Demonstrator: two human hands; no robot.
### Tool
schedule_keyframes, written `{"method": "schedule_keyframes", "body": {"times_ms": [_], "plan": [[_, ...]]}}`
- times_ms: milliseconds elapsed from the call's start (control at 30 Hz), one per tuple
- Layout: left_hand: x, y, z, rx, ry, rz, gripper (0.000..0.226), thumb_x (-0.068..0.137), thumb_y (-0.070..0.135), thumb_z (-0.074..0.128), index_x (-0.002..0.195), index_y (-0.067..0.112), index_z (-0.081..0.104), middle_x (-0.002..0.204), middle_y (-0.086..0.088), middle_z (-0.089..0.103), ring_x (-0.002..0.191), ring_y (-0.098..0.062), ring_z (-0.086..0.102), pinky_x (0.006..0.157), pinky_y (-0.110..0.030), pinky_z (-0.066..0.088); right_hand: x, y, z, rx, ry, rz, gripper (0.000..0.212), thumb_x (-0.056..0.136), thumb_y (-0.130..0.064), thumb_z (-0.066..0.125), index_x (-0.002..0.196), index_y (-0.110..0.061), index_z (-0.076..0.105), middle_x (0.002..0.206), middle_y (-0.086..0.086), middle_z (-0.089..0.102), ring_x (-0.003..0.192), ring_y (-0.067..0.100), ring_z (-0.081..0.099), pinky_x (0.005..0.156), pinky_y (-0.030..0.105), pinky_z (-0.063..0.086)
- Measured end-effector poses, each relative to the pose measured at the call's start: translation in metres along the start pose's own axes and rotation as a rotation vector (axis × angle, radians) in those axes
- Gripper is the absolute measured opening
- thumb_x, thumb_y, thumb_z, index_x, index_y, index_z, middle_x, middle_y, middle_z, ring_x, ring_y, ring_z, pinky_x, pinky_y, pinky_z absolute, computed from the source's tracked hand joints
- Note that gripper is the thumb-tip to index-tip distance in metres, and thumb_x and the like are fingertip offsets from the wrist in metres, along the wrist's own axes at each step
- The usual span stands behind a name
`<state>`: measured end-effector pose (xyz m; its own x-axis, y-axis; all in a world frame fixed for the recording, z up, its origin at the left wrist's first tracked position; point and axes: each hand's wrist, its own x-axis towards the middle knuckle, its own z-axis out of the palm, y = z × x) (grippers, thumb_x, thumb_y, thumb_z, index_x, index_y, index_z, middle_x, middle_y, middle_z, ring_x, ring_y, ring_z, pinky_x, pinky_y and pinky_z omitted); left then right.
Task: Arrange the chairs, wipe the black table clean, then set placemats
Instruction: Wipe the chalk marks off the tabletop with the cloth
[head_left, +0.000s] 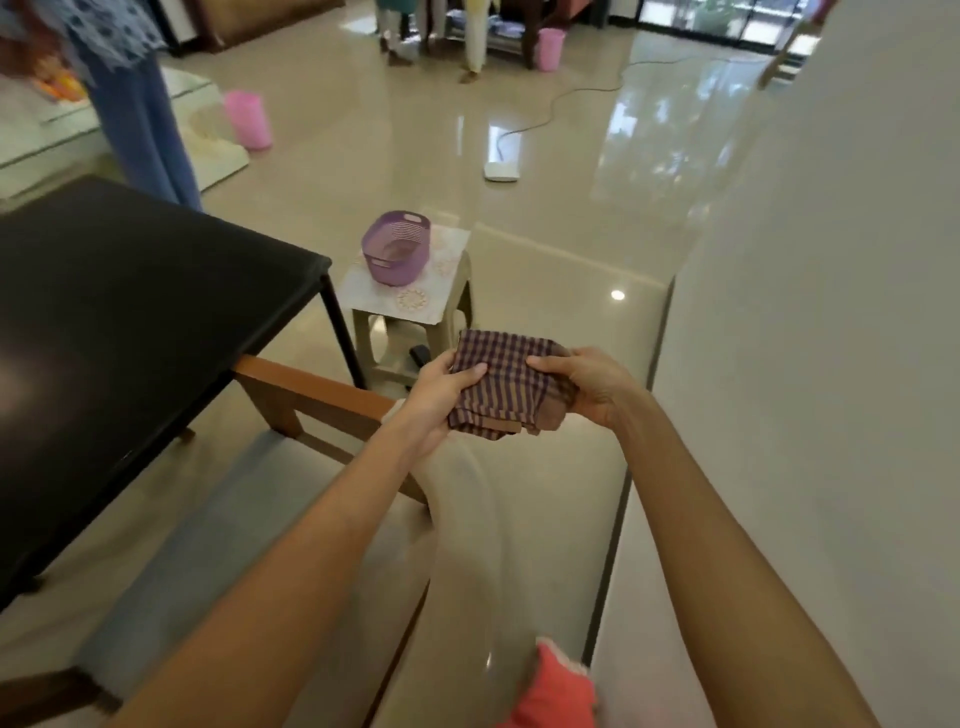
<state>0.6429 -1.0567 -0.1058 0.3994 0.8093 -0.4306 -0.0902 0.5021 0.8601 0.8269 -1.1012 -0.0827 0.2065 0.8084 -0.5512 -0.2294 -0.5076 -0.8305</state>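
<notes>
While both hands grip it from opposite sides, the checked cloth (506, 382), folded and patterned in purple and tan, is held in the air beyond the black table's near right corner, above the glossy floor (571, 124). The left hand (441, 397) closes on the cloth's left edge, thumb lying across the top face and the remaining fingers curled beneath. The right hand (582, 384) closes on the cloth's right edge, thumb on top and pointing toward the left hand, fingers wrapped under the fabric, where part of the fold hangs down. Both forearms reach forward from the bottom of the view.

The black table (130, 322) fills the left side, its top dark and reflective, one thin black leg visible at the corner nearest the cloth. A wooden chair (306, 389) with a pale blue-grey seat stands just beside the table's right edge, directly below the left forearm. Just past the table's far right corner stands a beige plastic stool (452, 306), covered by a patterned white mat (415, 299) that carries a purple slotted basket (397, 247). A small dark object lies on the floor under the stool; what it is cannot be told.

Farther from the table, a pink bin (248, 119) stands on the floor near a person in blue trousers (145, 130). A white wall (831, 312) runs along the side opposite the table.
</notes>
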Motion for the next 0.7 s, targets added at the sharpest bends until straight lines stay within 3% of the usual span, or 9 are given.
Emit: {"method": "schedule_keyframes", "body": {"times_ms": [133, 267, 400, 467, 600, 700], "plan": [[0.051, 0.025, -0.005, -0.029, 0.181, 0.018, 0.030, 0.092, 0.010, 0.058, 0.121, 0.010, 0.053, 0.111, -0.011, 0.067, 0.098, -0.026, 0.066, 0.083, -0.043, 0.056, 0.073, -0.037, 0.011, -0.036, -0.098, -0.025, 0.033, 0.081, -0.008, 0.074, 0.112, -0.002, 0.066, 0.100, 0.014, 0.074, 0.089, 0.026, 0.072, 0.075, 0.041, 0.060], [0.117, 0.045, -0.008, -0.069, 0.361, -0.022, 0.033, 0.090, 0.010, 0.060, 0.122, 0.008, 0.054, 0.110, -0.015, 0.067, 0.097, -0.035, 0.067, 0.083, -0.058, 0.053, 0.150, -0.074, 0.014, -0.002, -0.195, 0.019, 0.036, 0.079, -0.003, 0.075, 0.114, 0.000, 0.065, 0.104, 0.016, 0.072, 0.089, 0.026, 0.072, 0.074, 0.040, 0.060], [0.180, 0.066, 0.008, -0.096, 0.513, -0.023, 0.028, 0.092, 0.010, 0.058, 0.120, 0.010, 0.057, 0.108, -0.015, 0.068, 0.095, -0.033, 0.067, 0.082, -0.055, 0.054, 0.216, -0.119, -0.001, -0.060, -0.313, 0.088, 0.024, 0.082, 0.008, 0.064, 0.105, 0.005, 0.065, 0.099, 0.018, 0.070, 0.092, 0.031, 0.068, 0.078, 0.044, 0.058], [0.211, 0.082, 0.014, -0.111, 0.557, -0.033, 0.025, 0.093, 0.012, 0.056, 0.118, 0.010, 0.058, 0.108, -0.013, 0.069, 0.095, -0.029, 0.067, 0.084, -0.050, 0.055, 0.248, -0.145, -0.007, -0.135, -0.341, 0.091, 0.025, 0.082, 0.015, 0.054, 0.100, 0.001, 0.065, 0.091, 0.013, 0.068, 0.084, 0.026, 0.066, 0.071, 0.041, 0.057], [0.273, 0.105, 0.012, -0.140, 0.602, -0.047, 0.026, 0.094, 0.013, 0.054, 0.119, 0.009, 0.057, 0.110, -0.013, 0.067, 0.100, -0.031, 0.066, 0.089, -0.055, 0.052, 0.305, -0.183, -0.007, -0.228, -0.330, 0.104, 0.027, 0.090, 0.011, 0.046, 0.105, -0.003, 0.063, 0.089, 0.009, 0.066, 0.081, 0.022, 0.064, 0.059, 0.041, 0.056], [0.316, 0.115, 0.006, -0.183, 0.647, -0.060, 0.024, 0.094, 0.011, 0.053, 0.117, 0.008, 0.058, 0.109, -0.013, 0.068, 0.099, -0.031, 0.066, 0.090, -0.054, 0.052, 0.350, -0.204, 0.003, -0.268, -0.302, 0.081, 0.025, 0.093, 0.007, 0.049, 0.111, 0.000, 0.064, 0.094, 0.012, 0.066, 0.093, 0.027, 0.064, 0.074, 0.046, 0.057]]}}
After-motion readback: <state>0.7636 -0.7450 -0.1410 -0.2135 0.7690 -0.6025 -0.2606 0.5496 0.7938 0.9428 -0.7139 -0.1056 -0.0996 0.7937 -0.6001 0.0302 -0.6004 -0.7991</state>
